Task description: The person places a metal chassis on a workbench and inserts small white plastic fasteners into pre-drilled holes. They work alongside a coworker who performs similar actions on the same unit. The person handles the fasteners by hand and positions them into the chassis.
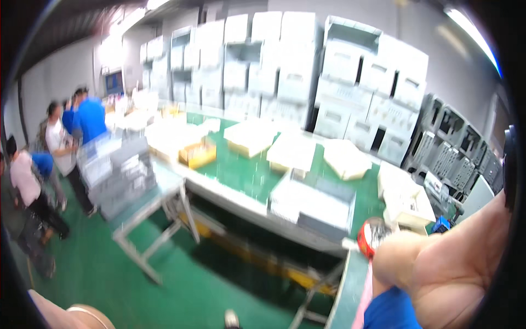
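Note:
My right arm (pixel 438 260) is raised and bent close to the camera at the right, with a blue sleeve (pixel 392 310) below it. My right hand is beyond the picture's edge. A dark band-like object (pixel 510 164) shows near that arm's upper end. At the lower left corner, part of my left arm (pixel 52 312) shows with a thin pale band on it; the hand is out of view. Nearest my right arm is a round red container (pixel 362 239) with small metallic-looking pieces inside. A grey open crate (pixel 350 216) stands on the green-topped table (pixel 230 170).
Cream trays (pixel 250 138) and a yellow bin (pixel 198 153) lie along the table. Grey crates (pixel 120 170) fill a side table at left, near several people (pixel 90 118). White casings (pixel 298 82) are stacked behind. A blue power tool (pixel 441 223) sits at right. The picture is blurred.

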Demonstrator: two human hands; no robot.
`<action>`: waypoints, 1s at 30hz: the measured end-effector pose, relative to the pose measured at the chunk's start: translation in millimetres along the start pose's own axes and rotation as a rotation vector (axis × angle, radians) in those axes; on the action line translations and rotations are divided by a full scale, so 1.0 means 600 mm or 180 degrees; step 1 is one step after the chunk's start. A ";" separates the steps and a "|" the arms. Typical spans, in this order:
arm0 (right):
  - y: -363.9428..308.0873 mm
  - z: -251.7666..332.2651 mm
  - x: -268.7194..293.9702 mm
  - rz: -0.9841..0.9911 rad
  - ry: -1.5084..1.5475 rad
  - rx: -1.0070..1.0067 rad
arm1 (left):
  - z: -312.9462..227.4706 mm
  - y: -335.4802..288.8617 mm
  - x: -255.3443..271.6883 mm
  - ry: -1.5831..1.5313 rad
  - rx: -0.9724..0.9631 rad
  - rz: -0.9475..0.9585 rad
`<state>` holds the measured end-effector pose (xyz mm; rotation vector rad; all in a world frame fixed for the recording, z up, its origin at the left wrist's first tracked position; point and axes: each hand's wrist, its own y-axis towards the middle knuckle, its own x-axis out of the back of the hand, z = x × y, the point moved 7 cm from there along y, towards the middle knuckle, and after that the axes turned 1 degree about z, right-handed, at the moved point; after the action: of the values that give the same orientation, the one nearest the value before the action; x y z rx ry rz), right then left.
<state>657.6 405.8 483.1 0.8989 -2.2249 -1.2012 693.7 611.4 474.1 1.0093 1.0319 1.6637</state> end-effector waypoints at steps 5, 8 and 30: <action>-0.014 0.015 -0.027 0.0383 -0.0635 0.0002 | 0.075 -0.040 -0.029 -0.0373 -0.0044 -0.0245; -0.035 0.007 -0.041 0.0408 -0.0822 0.0000 | 0.110 -0.060 -0.046 -0.0506 -0.0058 -0.0349; -0.467 -0.416 -0.012 0.0709 -0.0320 -0.2030 | 0.329 -0.216 -0.330 -0.0872 0.1538 -0.0603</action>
<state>917.2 157.9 372.6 0.3322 -1.7612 -1.7173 962.3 492.8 381.4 1.3591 1.3255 1.1050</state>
